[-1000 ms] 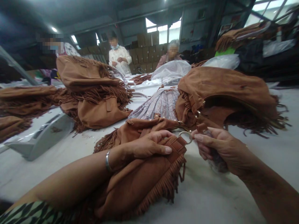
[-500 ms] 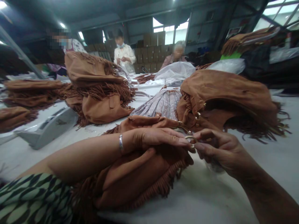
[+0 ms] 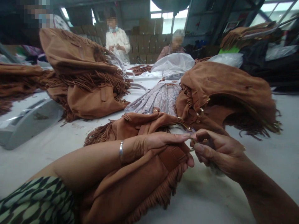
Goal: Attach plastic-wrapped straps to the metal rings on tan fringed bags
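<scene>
A brown fringed bag (image 3: 140, 183) lies across the near side of the white table, under my left forearm. My left hand (image 3: 167, 143) is closed on the bag's end, thumb on top and fingertips showing below. A gold-coloured ring (image 3: 192, 144) sits at that end, between my two hands. My right hand (image 3: 217, 152) pinches the ring from the right, with a short brown strap (image 3: 205, 138) at its fingers. Something translucent hangs under the right hand, too blurred to make out. Just behind, another part of brown fringed leather (image 3: 126, 127) with a zip touches my left hand.
Stacked brown fringed bags (image 3: 91, 101) stand at the left, beside a grey plastic holder (image 3: 35, 121). A large brown bag (image 3: 229, 84) lies at the right. Plastic-wrapped straps (image 3: 149, 99) fan out mid-table. Three people are behind the table.
The view has shifted, with the stacked bags now further left. The near bag's end has turned, showing a stitched patch below my left hand. Both hands remain at the ring.
</scene>
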Motion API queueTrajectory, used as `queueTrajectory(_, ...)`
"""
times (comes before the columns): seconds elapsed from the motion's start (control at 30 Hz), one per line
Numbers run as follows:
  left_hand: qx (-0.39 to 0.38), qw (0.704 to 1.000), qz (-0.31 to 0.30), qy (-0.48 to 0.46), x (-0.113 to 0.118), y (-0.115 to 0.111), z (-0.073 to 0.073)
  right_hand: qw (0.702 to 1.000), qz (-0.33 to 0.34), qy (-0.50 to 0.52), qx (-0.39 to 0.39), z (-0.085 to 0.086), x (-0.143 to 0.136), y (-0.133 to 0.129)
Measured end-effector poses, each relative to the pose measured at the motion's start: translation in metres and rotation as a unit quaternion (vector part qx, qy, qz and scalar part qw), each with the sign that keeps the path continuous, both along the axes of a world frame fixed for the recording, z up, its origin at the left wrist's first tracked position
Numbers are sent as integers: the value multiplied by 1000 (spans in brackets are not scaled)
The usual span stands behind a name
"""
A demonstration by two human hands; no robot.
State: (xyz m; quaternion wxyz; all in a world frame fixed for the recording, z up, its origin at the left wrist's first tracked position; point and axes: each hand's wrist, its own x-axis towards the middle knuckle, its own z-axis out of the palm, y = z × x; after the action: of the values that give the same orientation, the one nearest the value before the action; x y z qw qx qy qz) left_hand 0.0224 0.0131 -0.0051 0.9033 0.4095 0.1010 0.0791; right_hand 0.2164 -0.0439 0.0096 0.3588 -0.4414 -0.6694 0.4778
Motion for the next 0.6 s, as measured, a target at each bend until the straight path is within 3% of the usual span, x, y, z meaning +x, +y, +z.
queueTrajectory(0.2, -32, 998, -47, 28, -3, 6, -7, 996, -28, -76, 23, 5, -2, 0)
queueTrajectory(0.37, -84, 988, -86, 93, -3, 3, -3, 991, -9, -115, 61, 5, 3, -1)
queueTrajectory(0.6, -84, 990, -52, 104, -2, -1, -1, 983, 12, -158, 90, 6, 2, 0)
